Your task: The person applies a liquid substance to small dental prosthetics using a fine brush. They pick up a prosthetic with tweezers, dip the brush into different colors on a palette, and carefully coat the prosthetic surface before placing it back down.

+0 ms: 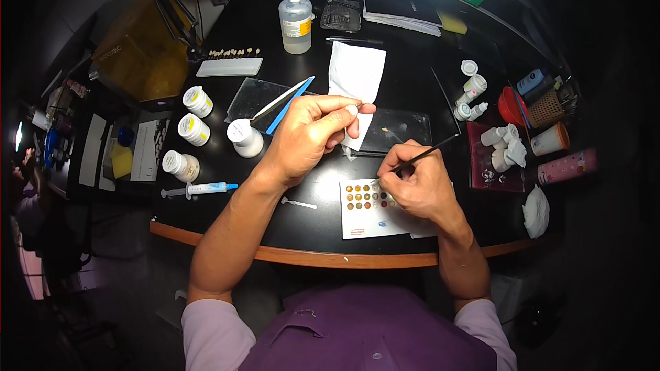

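My right hand (421,182) grips a slim dark-handled brush (433,149) like a pen. Its lower end points down at a white palette (357,223) with rows of small round wells in yellow, brown, red and dark tones. The hand covers the palette's right part. My left hand (313,130) is raised over the table, thumb and fingers pinched together. Whatever sits between those fingertips is too small to make out. Behind the left hand lie a folded white paper (357,69) and a dark glass slab (405,130).
White lidded jars (194,129) and a syringe (206,189) stand or lie on the left. A clear bottle (296,24) is at the back. Blue-handled tweezers-like tool (289,106) rests by the left wrist. On the right are a dark red tray (481,172) and small white bottles (474,86).
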The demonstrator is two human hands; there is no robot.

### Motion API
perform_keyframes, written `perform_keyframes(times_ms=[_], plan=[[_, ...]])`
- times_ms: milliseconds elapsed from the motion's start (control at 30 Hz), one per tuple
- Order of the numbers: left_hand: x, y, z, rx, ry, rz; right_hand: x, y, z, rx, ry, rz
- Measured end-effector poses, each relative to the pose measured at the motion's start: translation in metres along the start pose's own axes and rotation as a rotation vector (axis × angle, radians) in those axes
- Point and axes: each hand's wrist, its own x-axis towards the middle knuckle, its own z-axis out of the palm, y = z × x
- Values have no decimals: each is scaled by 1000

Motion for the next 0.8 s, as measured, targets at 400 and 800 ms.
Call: perform_keyframes(times_ms=[400,800], plan=[[-9,-11,4,-16,-252,32,-17,-18,-1,517,474,-670],[-14,-10,19,-56,-196,-145,-10,-15,-1,271,575,-701]])
